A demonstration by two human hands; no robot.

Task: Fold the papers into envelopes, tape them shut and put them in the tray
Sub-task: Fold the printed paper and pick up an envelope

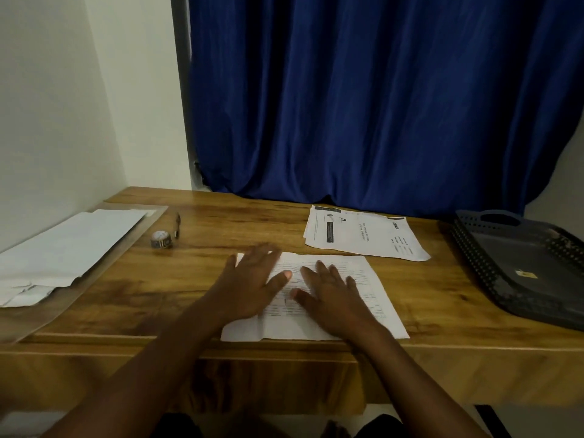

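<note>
1. Both hands lie flat with fingers spread, gripping nothing: left hand [252, 279] and right hand [331, 298] press the printed sheet [363, 279] at lower centre of the frame.
2. Judged step: starting the first fold. Square the edges before creasing, hold one side down and run the fingertips along the fold.
3. The tape roll [161, 239] sits at centre left; the stack of papers [363, 232] just above the sheet.
4. The black tray [474, 248] waits at right.

I see both hands flat on a printed sheet [335, 324] at the near edge of the wooden desk [221, 279]: left hand [252, 284], right hand [331, 298], fingers spread. Paper stack [363, 233] behind it, black tray [518, 270] far right, tape roll [161, 239] and pen [177, 226] left, white sheets [63, 251] far left.
</note>
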